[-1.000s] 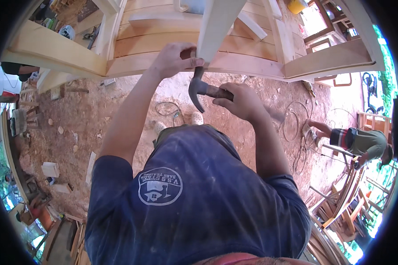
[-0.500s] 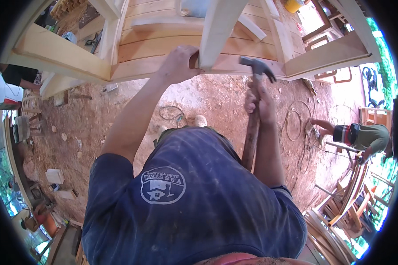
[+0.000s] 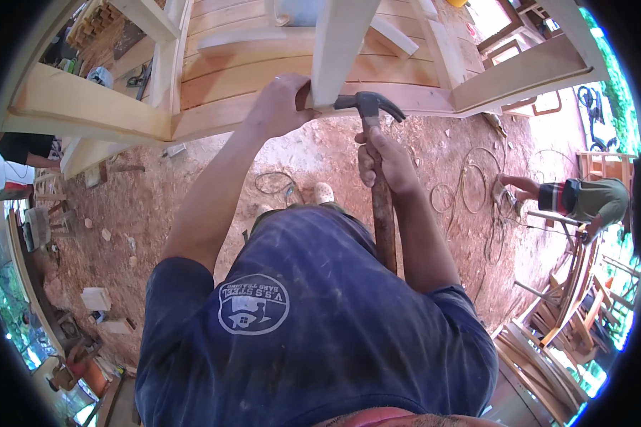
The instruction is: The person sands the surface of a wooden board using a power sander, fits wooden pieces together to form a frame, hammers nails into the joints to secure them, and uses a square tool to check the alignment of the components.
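My right hand [image 3: 390, 165] is wrapped around the wooden handle of a claw hammer [image 3: 369, 105], close below its dark metal head. The hammer's striking end is at the lower end of a pale wooden post [image 3: 340, 53], on its right side; whether they touch, I cannot tell. On the post's left, my left hand [image 3: 281, 107] grips the front rail of the wooden frame [image 3: 214, 117], thumb close to the post's foot. Some of its fingers are hidden, and a dark brown patch shows between thumb and forefinger.
Loose wooden pieces [image 3: 263, 40] lie on the frame's slatted panel. Cable loops [image 3: 477, 188] rest on the dusty floor [image 3: 185, 171]. Another person [image 3: 584, 199] bends over at the right, near a stack of timber [image 3: 548, 356]. Blocks [image 3: 96, 299] lie at the left.
My right hand has swung the hammer leftward, bringing its head from clear of the post to beside it. My left hand keeps its place on the frame. The view has shifted slightly.
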